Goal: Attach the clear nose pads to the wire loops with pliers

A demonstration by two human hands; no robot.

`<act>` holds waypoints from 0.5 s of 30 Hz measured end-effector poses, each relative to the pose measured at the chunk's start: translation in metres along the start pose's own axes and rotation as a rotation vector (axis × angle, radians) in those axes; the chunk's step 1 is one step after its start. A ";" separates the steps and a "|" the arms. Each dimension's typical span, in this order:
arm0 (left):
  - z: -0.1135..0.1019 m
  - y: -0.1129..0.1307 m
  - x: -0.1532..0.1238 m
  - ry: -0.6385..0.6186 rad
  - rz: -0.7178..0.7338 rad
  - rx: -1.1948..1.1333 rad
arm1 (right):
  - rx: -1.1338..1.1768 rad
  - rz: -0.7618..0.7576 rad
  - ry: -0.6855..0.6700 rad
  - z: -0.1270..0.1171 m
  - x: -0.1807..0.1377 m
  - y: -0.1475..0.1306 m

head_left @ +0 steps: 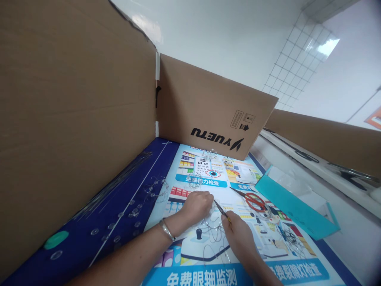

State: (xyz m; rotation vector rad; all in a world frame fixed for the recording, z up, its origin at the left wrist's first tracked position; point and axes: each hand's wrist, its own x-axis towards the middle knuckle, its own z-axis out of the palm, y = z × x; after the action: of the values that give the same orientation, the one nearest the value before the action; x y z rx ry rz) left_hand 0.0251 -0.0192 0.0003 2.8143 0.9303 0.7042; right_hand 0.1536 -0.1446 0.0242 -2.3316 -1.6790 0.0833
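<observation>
My left hand (196, 205), with a silver bangle (167, 230) at the wrist, is closed with its fingertips bent together above the printed sheet (193, 228). What it pinches is too small to make out. In my right hand (239, 234) are slim long-nosed pliers (222, 210) with yellow-and-dark handles, their tip pointing at the left fingertips. Thin wire loops (216, 228) spread below and between my hands. Beyond the right hand lie red-handled scissors (253, 200), partly over a coil of silvery wire (267, 213).
Cardboard walls (74, 99) rise at the left and back. Clear round beads (133, 212) and a green lump (56, 240) lie on the dark blue surface at left. Tangled wire pieces (291, 238) and a teal box (294, 206) are at right. Straight wires (116, 180) lie along the left wall.
</observation>
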 end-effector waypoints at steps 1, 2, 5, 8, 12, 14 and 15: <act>0.000 0.000 0.000 -0.001 0.001 -0.001 | -0.005 -0.001 0.000 0.000 0.000 0.000; -0.001 0.000 0.000 -0.002 0.001 -0.002 | -0.010 -0.003 0.001 0.000 0.000 0.001; -0.001 0.000 0.000 -0.005 0.000 -0.005 | -0.031 -0.009 0.006 0.002 0.000 0.003; -0.002 -0.001 0.000 -0.007 -0.003 -0.010 | -0.061 -0.028 0.012 0.003 0.001 0.006; -0.002 0.000 -0.001 -0.013 -0.010 -0.020 | -0.115 -0.079 0.024 0.000 0.005 0.010; -0.002 0.000 -0.001 -0.015 -0.010 -0.025 | -0.145 -0.102 0.031 -0.002 0.006 0.011; -0.002 0.000 -0.001 -0.015 -0.008 -0.028 | -0.161 -0.112 0.034 -0.003 0.006 0.012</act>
State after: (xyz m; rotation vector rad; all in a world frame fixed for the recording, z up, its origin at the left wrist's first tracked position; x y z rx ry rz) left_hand 0.0231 -0.0196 0.0015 2.7860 0.9210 0.6880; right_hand 0.1670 -0.1424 0.0245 -2.3302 -1.8583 -0.1160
